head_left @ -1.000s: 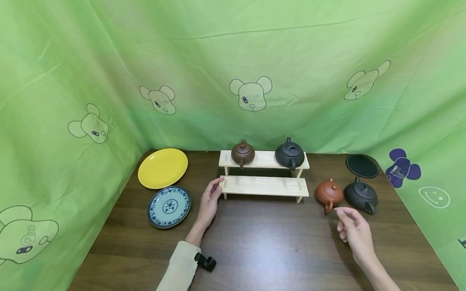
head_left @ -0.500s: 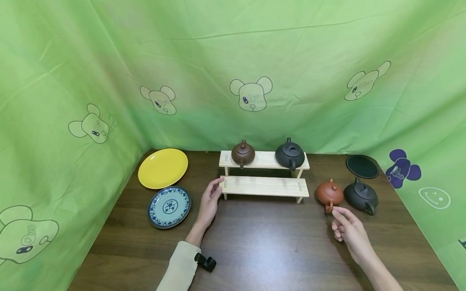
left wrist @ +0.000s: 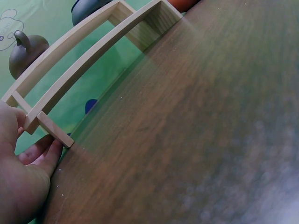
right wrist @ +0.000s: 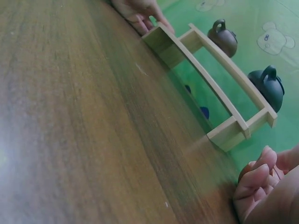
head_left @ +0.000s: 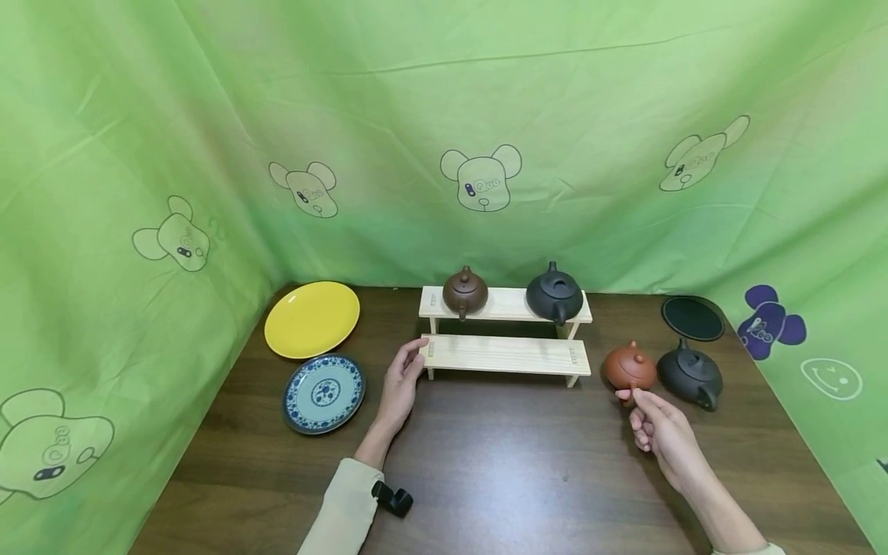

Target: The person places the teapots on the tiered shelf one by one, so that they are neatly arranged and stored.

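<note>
A two-tier wooden shelf (head_left: 509,354) stands mid-table. My left hand (head_left: 398,389) holds the left end of its lower tier; in the left wrist view the thumb lies at the board's corner and fingers sit by the leg. On the upper tier are a dark brown teapot (head_left: 465,294) and a black teapot (head_left: 553,299). Right of the shelf, a reddish clay teapot (head_left: 628,365) sits on the table. My right hand (head_left: 662,435) pinches its handle between thumb and index finger, covering most of it. In the right wrist view that hand's fingers (right wrist: 257,179) are curled, hiding the pot.
Close against the reddish pot is another black teapot (head_left: 689,375), with a round black mat (head_left: 692,317) behind it. At left lie a yellow plate (head_left: 311,320) and a blue-patterned plate (head_left: 324,395). Green printed cloth (head_left: 388,154) encloses the back and sides.
My right hand has moved left from beside the reddish teapot's handle onto it, thumb and index finger closing about it. My left hand keeps its place on the shelf.
</note>
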{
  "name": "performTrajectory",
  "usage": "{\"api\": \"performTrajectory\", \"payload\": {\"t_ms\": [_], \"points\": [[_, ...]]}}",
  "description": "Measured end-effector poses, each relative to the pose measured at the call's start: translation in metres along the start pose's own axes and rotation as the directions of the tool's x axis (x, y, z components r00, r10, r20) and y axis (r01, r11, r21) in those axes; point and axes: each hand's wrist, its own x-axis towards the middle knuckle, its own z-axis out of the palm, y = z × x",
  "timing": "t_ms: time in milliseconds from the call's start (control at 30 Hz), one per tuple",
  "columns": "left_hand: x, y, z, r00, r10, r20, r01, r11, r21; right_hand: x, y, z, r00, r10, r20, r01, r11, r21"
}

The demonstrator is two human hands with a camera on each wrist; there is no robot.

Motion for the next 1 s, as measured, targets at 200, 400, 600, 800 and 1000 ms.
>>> {"api": "performTrajectory", "payload": {"t_ms": [200, 400, 600, 800, 1000], "points": [[-0.006, 0.019, 0.003, 0.998, 0.066, 0.019, -0.066, 0.998, 0.01, 0.004, 0.0, 0.002, 1.0, -0.016, -0.023, 0.017, 1.0, 0.012], [-0.004, 0.014, 0.001, 0.998, 0.064, 0.004, -0.064, 0.998, 0.024, 0.006, 0.0, 0.003, 0.999, -0.021, -0.035, 0.022, 1.0, 0.022], [-0.007, 0.024, 0.004, 0.999, 0.054, 0.009, -0.054, 0.998, 0.025, 0.008, 0.004, 0.003, 0.997, -0.057, -0.049, 0.059, 0.998, 0.033], [-0.008, 0.032, 0.006, 1.0, 0.002, 0.01, -0.003, 0.999, 0.037, 0.009, 0.007, 0.001, 0.995, -0.07, -0.068, 0.074, 0.995, 0.063], [-0.003, 0.012, 0.002, 0.999, 0.039, 0.007, -0.039, 0.999, 0.031, 0.01, 0.007, 0.001, 0.993, -0.084, -0.086, 0.092, 0.992, 0.092]]}}
